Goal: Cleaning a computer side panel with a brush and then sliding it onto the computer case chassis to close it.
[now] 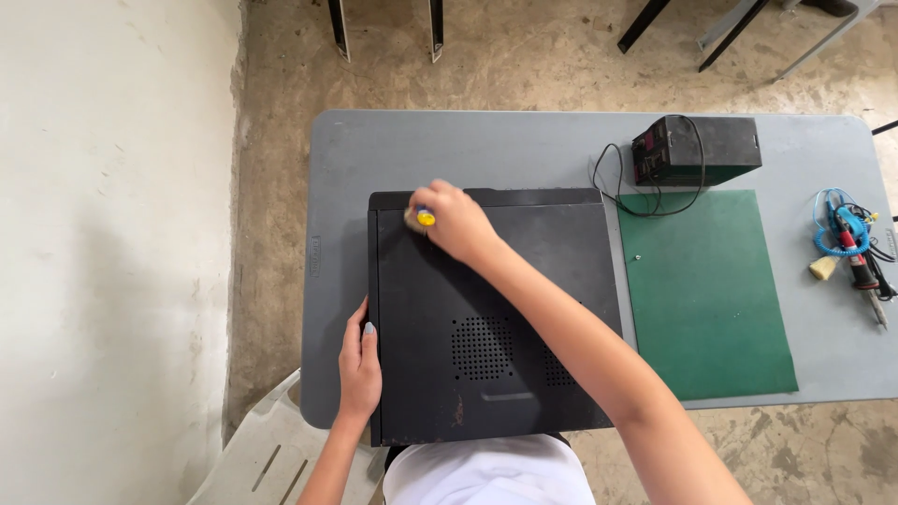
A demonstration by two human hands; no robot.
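A black computer case [486, 318] lies flat on a grey table [468, 150], its vented side panel facing up. My right hand [456, 223] reaches across the case to its far left corner and is closed on a small brush with a yellow handle [422, 218], whose pale bristles touch the panel. My left hand [359, 363] rests flat against the case's left edge, fingers together, holding nothing.
A green mat [706, 290] lies right of the case. Behind it stands a dark box-shaped power unit [694, 150] with black cables. A soldering iron with blue coiled wire [856, 252] is at the table's right end. A white plastic chair [257, 454] stands at lower left.
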